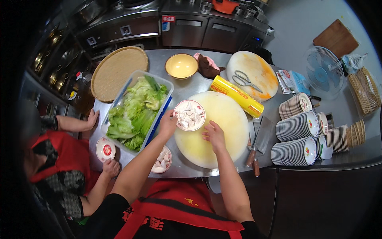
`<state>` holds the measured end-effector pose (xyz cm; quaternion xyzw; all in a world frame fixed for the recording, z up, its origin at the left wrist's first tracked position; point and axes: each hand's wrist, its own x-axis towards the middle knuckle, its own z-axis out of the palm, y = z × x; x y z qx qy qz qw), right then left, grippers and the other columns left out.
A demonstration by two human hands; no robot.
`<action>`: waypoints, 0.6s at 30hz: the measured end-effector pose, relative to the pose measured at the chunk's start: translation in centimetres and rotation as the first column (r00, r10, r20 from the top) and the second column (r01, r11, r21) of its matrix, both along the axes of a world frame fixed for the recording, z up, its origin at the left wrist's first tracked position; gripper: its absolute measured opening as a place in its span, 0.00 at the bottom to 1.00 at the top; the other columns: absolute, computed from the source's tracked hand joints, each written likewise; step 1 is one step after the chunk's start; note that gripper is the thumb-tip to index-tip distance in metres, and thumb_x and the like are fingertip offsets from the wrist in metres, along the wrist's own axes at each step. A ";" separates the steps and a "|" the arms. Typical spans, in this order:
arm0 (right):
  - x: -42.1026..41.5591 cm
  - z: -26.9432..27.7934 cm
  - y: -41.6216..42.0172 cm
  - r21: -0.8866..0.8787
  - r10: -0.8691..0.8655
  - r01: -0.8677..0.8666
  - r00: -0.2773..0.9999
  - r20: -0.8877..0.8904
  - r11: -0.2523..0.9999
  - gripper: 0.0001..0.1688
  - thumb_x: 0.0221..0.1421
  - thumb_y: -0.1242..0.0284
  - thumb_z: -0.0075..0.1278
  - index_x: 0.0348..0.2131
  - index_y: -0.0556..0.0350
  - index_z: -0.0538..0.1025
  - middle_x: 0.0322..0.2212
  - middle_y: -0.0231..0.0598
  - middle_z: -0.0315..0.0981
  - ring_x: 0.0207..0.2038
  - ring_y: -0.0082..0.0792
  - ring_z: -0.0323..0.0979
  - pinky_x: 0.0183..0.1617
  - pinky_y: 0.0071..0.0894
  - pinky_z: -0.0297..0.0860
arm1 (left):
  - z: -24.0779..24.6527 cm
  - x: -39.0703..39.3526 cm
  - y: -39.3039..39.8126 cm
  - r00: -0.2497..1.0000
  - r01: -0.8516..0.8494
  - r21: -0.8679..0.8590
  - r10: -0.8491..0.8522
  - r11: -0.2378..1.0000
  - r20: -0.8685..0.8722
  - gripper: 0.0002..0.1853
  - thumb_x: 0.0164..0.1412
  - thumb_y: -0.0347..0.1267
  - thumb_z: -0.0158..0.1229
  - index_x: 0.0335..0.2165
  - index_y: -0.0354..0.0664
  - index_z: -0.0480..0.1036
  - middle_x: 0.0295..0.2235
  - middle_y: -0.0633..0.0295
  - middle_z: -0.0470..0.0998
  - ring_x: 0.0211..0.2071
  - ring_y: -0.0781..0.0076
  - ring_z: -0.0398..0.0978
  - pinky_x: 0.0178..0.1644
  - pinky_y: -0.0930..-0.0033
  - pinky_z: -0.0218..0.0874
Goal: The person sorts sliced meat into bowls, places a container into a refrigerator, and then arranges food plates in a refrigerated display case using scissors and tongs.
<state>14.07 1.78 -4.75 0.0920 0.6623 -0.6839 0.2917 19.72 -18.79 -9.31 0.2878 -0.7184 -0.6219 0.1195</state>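
Observation:
My left hand (pixel 168 124) grips the left rim of a small printed bowl (pixel 175 108) above the edge of a round white cutting board (pixel 226 140). Pale cut pieces (pixel 189 115), perhaps raw meat or fish, fill that bowl. Just right of it, my right hand (pixel 214 136) is over the board with its fingers apart and nothing in them. Partly behind my left forearm, a second bowl (pixel 162 161) of similar pale pieces stands on the steel table. A clear plastic tub (pixel 170 86) of lettuce (pixel 135 110) is left of my left hand.
A co-worker's hand (pixel 111 168) touches an upturned or empty dish (pixel 105 149) at left. Cleavers (pixel 264 134) lie right of the board, near stacked plates (pixel 294 151). Beyond are a yellow wrap box (pixel 237 95), scissors (pixel 246 80) on another board (pixel 253 64), a yellow bowl (pixel 181 66) and a woven tray (pixel 119 74).

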 end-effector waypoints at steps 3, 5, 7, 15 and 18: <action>-2.2 -1.4 -0.3 0.019 0.010 -0.009 0.998 -0.066 1.000 0.21 0.54 0.76 0.44 0.49 0.61 0.66 0.31 0.38 0.72 0.26 0.23 0.70 0.26 0.19 0.68 | 1.4 -1.5 1.1 0.998 0.061 0.092 -0.060 0.994 -0.009 0.18 0.54 0.22 0.48 0.45 0.33 0.65 0.39 0.52 0.74 0.35 0.67 0.75 0.38 0.70 0.67; -3.6 -1.7 0.4 0.045 0.010 -0.005 0.996 -0.093 0.999 0.19 0.54 0.78 0.44 0.47 0.61 0.68 0.28 0.36 0.72 0.25 0.21 0.69 0.26 0.19 0.68 | 2.6 -2.5 2.5 0.998 0.066 0.209 -0.066 0.976 -0.008 0.17 0.55 0.20 0.46 0.45 0.33 0.65 0.39 0.54 0.73 0.34 0.69 0.74 0.37 0.72 0.69; -5.1 -0.6 1.9 0.073 -0.019 0.025 0.996 -0.085 0.997 0.18 0.53 0.79 0.43 0.45 0.61 0.70 0.25 0.34 0.72 0.24 0.20 0.69 0.26 0.18 0.68 | 2.6 -4.1 3.8 0.994 0.109 0.304 -0.098 0.946 -0.051 0.15 0.56 0.20 0.45 0.44 0.33 0.64 0.38 0.55 0.71 0.35 0.69 0.73 0.37 0.70 0.70; -12.7 -0.2 11.0 0.202 0.058 -0.038 0.994 -0.095 0.979 0.15 0.55 0.75 0.44 0.43 0.58 0.72 0.27 0.35 0.73 0.24 0.22 0.70 0.27 0.20 0.67 | 2.7 -13.7 7.9 0.943 0.326 -0.064 -0.320 0.943 0.087 0.13 0.52 0.25 0.52 0.39 0.35 0.69 0.35 0.55 0.74 0.33 0.64 0.73 0.39 0.68 0.65; -16.9 -2.8 16.2 0.461 0.023 0.210 0.892 -0.451 0.862 0.15 0.56 0.68 0.45 0.39 0.59 0.75 0.30 0.40 0.75 0.30 0.30 0.72 0.36 0.28 0.68 | 5.1 -18.2 6.1 0.956 0.287 -0.473 -0.283 0.833 0.080 0.13 0.49 0.27 0.57 0.37 0.37 0.72 0.37 0.50 0.73 0.37 0.53 0.71 0.43 0.61 0.62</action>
